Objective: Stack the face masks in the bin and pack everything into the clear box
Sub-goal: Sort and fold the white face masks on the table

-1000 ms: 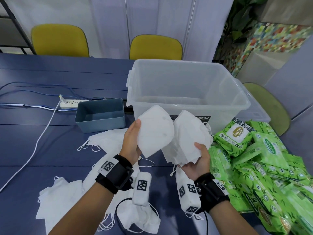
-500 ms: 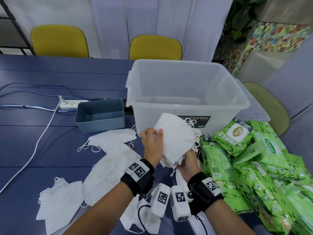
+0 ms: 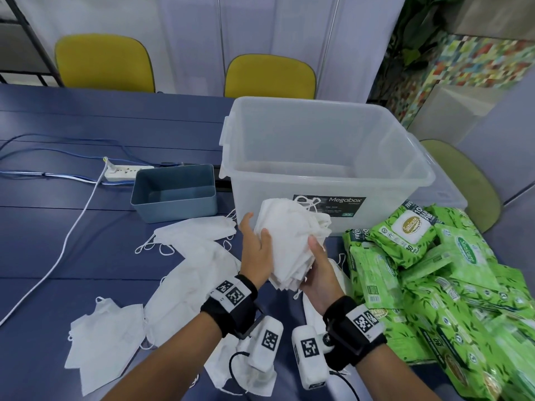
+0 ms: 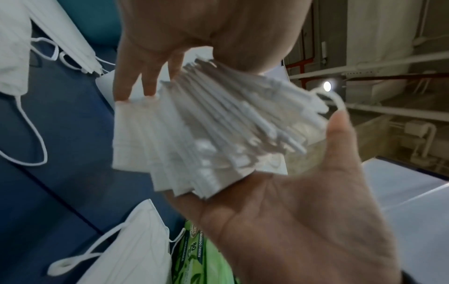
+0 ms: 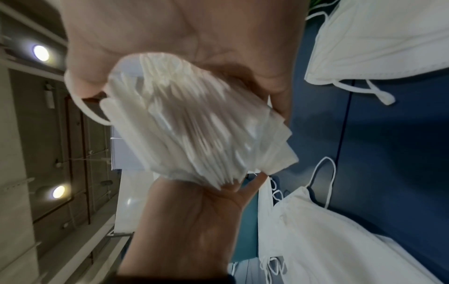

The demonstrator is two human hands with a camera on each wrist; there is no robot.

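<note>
The large clear plastic box [image 3: 327, 157] stands just beyond the fingers, and the small blue-grey plastic bin [image 3: 173, 192] lies left of them, with nothing in it. Between the palms sits the thick stack of white folded face masks [image 3: 289, 241], fanned at its edges. The left hand [image 3: 256, 253] presses flat-fingered; the right hand [image 3: 320, 273] curls its thumb round it. Squaring the edges before lowering it into the bin seems wise. A second ago, one mask was held apart in the left hand.
</note>
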